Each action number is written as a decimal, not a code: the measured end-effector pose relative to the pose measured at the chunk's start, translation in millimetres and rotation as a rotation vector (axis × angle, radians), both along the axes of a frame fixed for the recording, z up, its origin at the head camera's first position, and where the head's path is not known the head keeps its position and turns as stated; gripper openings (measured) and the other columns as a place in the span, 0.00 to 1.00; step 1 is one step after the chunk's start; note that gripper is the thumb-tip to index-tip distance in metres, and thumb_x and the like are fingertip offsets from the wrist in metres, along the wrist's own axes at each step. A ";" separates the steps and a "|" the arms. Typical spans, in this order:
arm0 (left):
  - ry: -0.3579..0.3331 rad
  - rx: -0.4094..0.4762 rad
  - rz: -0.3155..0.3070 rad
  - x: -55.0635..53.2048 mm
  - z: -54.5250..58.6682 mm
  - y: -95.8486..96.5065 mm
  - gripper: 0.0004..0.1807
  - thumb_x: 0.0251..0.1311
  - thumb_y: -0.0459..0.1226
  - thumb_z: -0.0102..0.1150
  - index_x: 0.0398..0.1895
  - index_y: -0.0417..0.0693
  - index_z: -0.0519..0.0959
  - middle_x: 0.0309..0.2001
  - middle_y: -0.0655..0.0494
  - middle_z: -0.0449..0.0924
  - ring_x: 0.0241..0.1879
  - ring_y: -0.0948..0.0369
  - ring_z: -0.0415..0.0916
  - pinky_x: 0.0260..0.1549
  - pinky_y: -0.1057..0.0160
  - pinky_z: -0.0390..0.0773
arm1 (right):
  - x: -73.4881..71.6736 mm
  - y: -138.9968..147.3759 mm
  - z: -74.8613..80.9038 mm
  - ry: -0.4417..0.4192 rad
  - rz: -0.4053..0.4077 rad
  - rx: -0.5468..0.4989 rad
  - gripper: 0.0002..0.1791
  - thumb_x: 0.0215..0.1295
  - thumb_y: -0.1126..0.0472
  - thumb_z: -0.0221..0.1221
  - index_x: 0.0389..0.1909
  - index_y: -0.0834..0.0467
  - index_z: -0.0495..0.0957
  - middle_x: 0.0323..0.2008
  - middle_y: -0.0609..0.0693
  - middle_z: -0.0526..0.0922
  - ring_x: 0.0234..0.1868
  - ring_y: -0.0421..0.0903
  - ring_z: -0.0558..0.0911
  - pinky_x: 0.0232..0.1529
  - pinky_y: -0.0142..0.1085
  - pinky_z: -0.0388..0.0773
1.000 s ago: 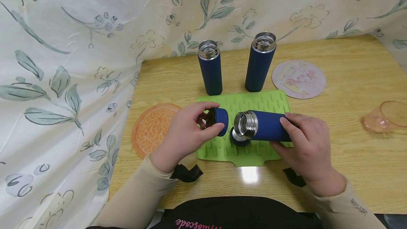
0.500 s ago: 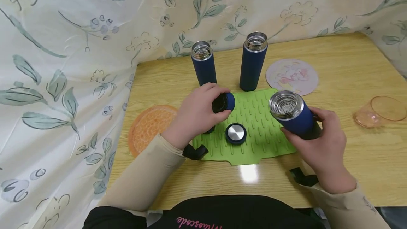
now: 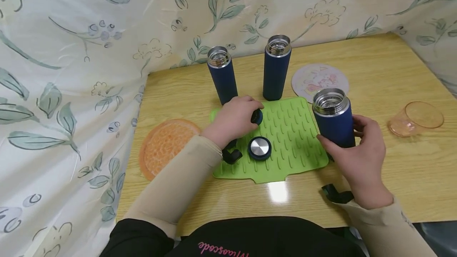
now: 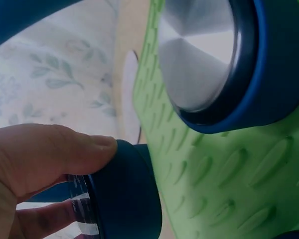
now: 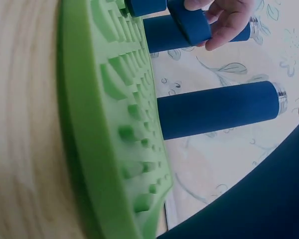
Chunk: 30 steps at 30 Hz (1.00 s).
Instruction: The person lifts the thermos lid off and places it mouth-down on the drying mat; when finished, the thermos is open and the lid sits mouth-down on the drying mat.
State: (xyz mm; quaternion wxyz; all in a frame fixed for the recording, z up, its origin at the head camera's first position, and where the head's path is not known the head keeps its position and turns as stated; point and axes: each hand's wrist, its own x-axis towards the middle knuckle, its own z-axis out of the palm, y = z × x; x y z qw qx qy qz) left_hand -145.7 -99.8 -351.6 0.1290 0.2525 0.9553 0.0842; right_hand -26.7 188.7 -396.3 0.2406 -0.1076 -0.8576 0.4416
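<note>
My left hand (image 3: pixel 237 118) pinches a dark blue bottle lid (image 4: pixel 124 194) between thumb and fingers. In the left wrist view the lid's rim is at the green ridged mat (image 3: pixel 292 138); whether it touches cannot be told. My right hand (image 3: pixel 364 156) holds an uncapped blue thermos bottle (image 3: pixel 333 128) upright at the mat's right edge, its steel mouth facing up. On the mat, a second lid (image 3: pixel 259 148) lies with a silver disc on top. A dark rounded thing (image 3: pixel 231 144) is mostly hidden under my left wrist.
Two uncapped blue thermos bottles stand behind the mat, one left (image 3: pixel 223 80) and one right (image 3: pixel 276 72). An orange round mat (image 3: pixel 166 146) lies left, a pink round mat (image 3: pixel 319 78) back right. A clear orange glass (image 3: pixel 410 120) is at far right. Patterned fabric (image 3: pixel 150 15) hangs behind.
My left hand has carried its lid away from the bottle, back and down to the mat. The bottle in my right hand has moved right and turned from lying sideways to upright.
</note>
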 end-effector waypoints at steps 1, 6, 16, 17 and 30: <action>-0.009 -0.008 -0.005 -1.4 -1.5 1.2 0.31 0.70 0.45 0.75 0.76 0.60 0.80 0.72 0.56 0.80 0.72 0.50 0.76 0.72 0.51 0.76 | -0.4 0.2 -0.8 -0.017 -0.016 -0.023 0.46 0.45 0.68 0.86 0.69 0.63 0.77 0.57 0.44 0.83 0.52 0.25 0.73 0.55 0.28 0.66; -0.061 -0.041 -0.017 -5.1 -6.2 4.5 0.32 0.72 0.42 0.72 0.78 0.59 0.78 0.74 0.55 0.79 0.75 0.50 0.74 0.75 0.53 0.73 | -2.0 2.3 -3.5 -0.057 -0.071 -0.167 0.47 0.49 0.69 0.83 0.72 0.53 0.74 0.55 0.31 0.76 0.54 0.32 0.76 0.57 0.29 0.67; -0.128 -0.068 -0.036 -6.7 -20.1 5.0 0.32 0.73 0.37 0.69 0.80 0.56 0.76 0.73 0.54 0.82 0.73 0.53 0.77 0.75 0.54 0.74 | 7.2 9.1 -13.1 0.080 -0.038 -0.562 0.48 0.55 0.78 0.69 0.76 0.51 0.65 0.70 0.48 0.74 0.65 0.47 0.78 0.63 0.31 0.75; -0.133 -0.063 -0.034 -6.9 -21.0 5.1 0.32 0.73 0.37 0.69 0.80 0.56 0.76 0.73 0.54 0.82 0.73 0.53 0.77 0.74 0.54 0.76 | 8.7 9.3 -14.6 0.107 -0.025 -0.601 0.48 0.54 0.79 0.68 0.76 0.52 0.65 0.71 0.49 0.74 0.66 0.48 0.78 0.62 0.31 0.76; -0.114 -0.026 0.055 3.2 -16.1 -7.5 0.38 0.74 0.46 0.70 0.84 0.54 0.70 0.80 0.51 0.73 0.78 0.49 0.72 0.77 0.50 0.73 | 13.0 -4.3 -15.1 0.525 -0.047 -0.597 0.46 0.44 0.75 0.72 0.66 0.66 0.62 0.66 0.60 0.69 0.67 0.53 0.71 0.63 0.37 0.68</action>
